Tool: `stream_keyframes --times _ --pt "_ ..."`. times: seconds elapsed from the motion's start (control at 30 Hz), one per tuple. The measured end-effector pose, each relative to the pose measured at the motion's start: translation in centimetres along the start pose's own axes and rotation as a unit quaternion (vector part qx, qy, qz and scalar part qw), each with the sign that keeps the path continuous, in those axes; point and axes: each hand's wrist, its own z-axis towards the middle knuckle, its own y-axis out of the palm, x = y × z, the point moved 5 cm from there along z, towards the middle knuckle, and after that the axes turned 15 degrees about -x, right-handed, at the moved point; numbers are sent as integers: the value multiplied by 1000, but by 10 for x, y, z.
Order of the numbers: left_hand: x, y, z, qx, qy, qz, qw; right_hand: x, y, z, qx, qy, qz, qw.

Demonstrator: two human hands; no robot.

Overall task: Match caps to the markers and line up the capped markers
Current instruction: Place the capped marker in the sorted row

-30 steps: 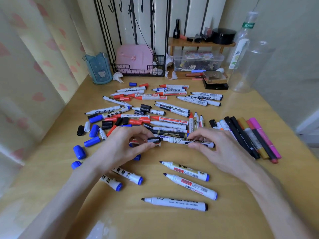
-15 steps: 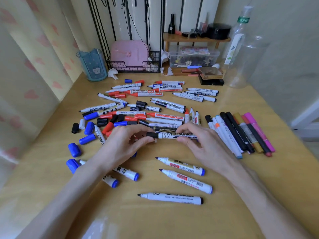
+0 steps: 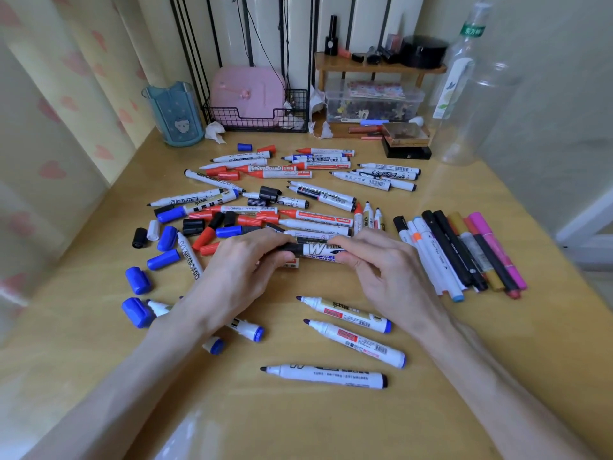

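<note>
Wooden table (image 3: 331, 419) | wire basket (image 3: 258, 128) holds pink case (image 3: 247, 91) | left hand (image 3: 238, 273), right hand (image 3: 388, 273) pinch black-capped marker (image 3: 318, 250)

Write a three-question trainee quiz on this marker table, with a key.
1. Multiple choice: what colour is the cap that the left hand pinches at the end of the held marker? A red, B black, C blue.
2. True or false: the nearest marker has a cap over its tip.
3. Fill in: the lined-up row of markers lies beyond the ____ hand, which grips the held marker's barrel.
Key: 1 B; 2 false; 3 right.
</note>
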Motion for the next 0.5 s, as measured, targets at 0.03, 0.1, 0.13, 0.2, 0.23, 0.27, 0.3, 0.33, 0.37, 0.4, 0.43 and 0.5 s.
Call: stream_keyframes --times 0.03,0.1,0.13,0.2,0.23,0.27,0.3,0.33,0.37,0.4,0.43,0.5 --pt "0 0 0 4 0 -2 1000 0 0 0 3 1 -4 1000" --pt "0 -1 0 11 1 -5 1000 0 1 0 4 5 -5 1000" --pt "1 -1 0 11 4 -5 1000 0 1 0 0 8 -2 1000" --pt "1 -2 0 5 8 -4 1000 0 1 0 -14 18 11 1000" --pt "1 -3 0 -1 8 -6 1000 0 -1 0 -23 25 15 999" --pt "1 -4 0 -6 6 -9 1000 -1 -2 0 -33 31 15 999" --pt "0 -5 1 -9 6 -13 1000 -3 -4 1 -41 34 10 999" --pt "1 -6 2 -10 7 -20 1000 -6 -4 2 -48 35 0 998" --pt "3 -6 2 -8 10 -28 1000 -9 -3 3 -52 36 -12 998" --pt "5 -5 2 -2 14 -36 999 -12 -1 4 -52 39 -23 998" --pt "7 -4 2 6 19 -42 999 -15 0 4 -45 43 -28 998" --pt "11 -3 1 25 23 -53 998 -17 -3 4 -16 55 -20 998"
